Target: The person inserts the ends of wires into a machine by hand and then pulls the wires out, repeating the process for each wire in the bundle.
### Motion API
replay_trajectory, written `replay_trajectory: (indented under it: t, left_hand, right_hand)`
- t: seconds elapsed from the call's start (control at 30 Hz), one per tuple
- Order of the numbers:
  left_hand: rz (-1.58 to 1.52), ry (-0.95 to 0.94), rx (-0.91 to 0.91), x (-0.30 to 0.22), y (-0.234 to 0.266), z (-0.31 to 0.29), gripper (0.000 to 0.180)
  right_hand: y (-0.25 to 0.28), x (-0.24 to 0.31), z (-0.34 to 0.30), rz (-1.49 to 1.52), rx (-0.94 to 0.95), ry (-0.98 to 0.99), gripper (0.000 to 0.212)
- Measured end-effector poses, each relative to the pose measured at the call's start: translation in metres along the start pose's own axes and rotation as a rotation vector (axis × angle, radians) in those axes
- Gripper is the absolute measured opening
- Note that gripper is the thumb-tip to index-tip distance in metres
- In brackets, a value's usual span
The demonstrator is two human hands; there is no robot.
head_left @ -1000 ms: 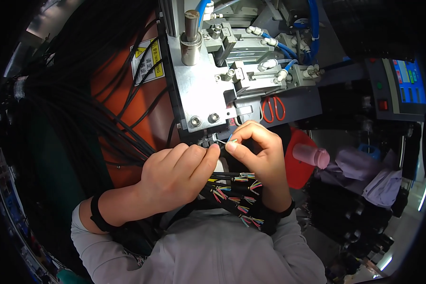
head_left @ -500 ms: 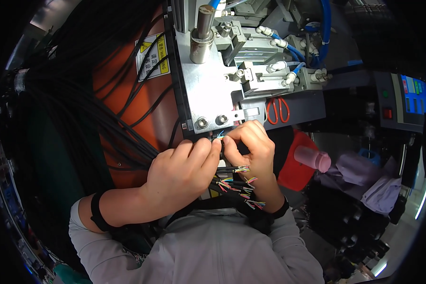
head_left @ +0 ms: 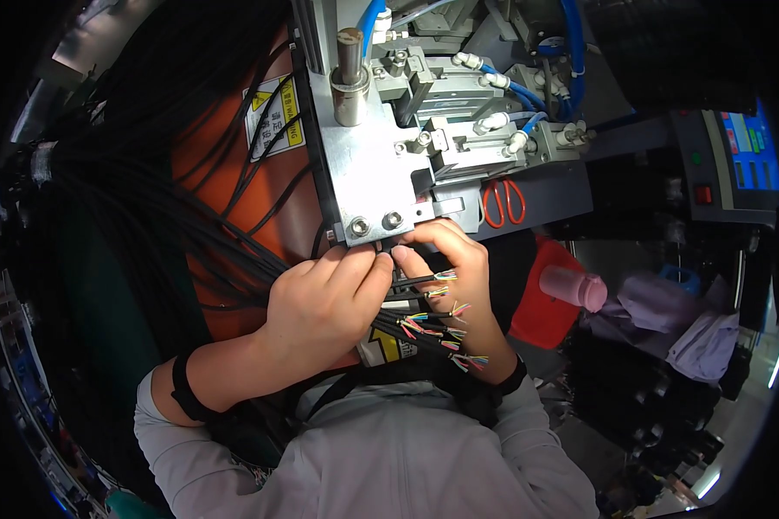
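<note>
My left hand [head_left: 324, 298] is closed, thumb and fingers pinched on a dark cable end just under the front edge of a bright metal plate [head_left: 376, 186]. Facing it, my right hand [head_left: 458, 268] has its thumb and index finger drawn together at the same spot; what lies between those fingertips is hidden by the plate and the fingers. Below both hands, several black cables [head_left: 419, 329] fan out toward my right wrist, their stripped ends showing thin coloured wires.
The machine carries clamps and cylinders [head_left: 484, 147] with blue air hoses [head_left: 571, 52]. Red-handled scissors [head_left: 503, 203] lie beside it. A thick bundle of black cables [head_left: 190, 208] crosses the orange surface at left. A control panel [head_left: 735, 173] and a pink bottle [head_left: 571, 287] are at right.
Both hands have moved slightly up to the plate's edge. The blue wires seen earlier at my fingertips are now hidden. More of the stripped cable ends show below.
</note>
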State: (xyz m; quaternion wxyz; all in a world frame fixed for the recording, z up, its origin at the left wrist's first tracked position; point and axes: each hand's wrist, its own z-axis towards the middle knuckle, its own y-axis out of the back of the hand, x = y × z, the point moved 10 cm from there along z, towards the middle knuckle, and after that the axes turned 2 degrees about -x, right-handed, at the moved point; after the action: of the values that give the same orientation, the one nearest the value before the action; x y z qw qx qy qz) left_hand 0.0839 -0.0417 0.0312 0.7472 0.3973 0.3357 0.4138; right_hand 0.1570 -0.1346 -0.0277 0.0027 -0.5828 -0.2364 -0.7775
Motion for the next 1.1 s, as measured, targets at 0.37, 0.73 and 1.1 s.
replay_trajectory:
  t: [0.37,0.73,1.1]
  left_hand:
    - [0.04,0.114,0.154,0.003,0.002,-0.003,0.023]
    - [0.064,0.118,0.197,0.005,-0.001,-0.012,0.023]
    - [-0.181,-0.118,-0.248,-0.01,0.055,0.015,0.033]
  right_hand:
    - [0.007,0.038,-0.008,-0.221,-0.105,0.395,0.015]
    - [0.014,0.027,-0.012,0.549,0.277,0.285,0.019]
    - [0.029,0.025,-0.012,0.457,0.098,0.18,0.016]
